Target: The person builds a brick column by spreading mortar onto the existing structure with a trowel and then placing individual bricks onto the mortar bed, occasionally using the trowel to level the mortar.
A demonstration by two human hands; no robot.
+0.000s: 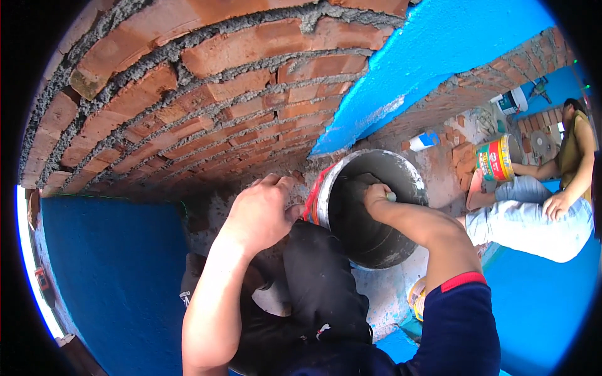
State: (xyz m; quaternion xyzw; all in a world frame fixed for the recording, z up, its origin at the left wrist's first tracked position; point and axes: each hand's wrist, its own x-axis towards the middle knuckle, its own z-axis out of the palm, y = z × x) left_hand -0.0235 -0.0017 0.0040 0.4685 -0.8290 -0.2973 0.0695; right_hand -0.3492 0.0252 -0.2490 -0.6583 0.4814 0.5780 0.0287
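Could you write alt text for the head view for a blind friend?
The right hand grips a pale handle inside a large bucket beside a brick wall; the left hand is nearby. Another person is at right, by a colourful bucket.

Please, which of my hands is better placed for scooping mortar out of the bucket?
Probably your right hand: it is inside the bucket, gripping a tool handle close to the grey mortar. Your left hand is outside the bucket, to its left, with no tool visible.
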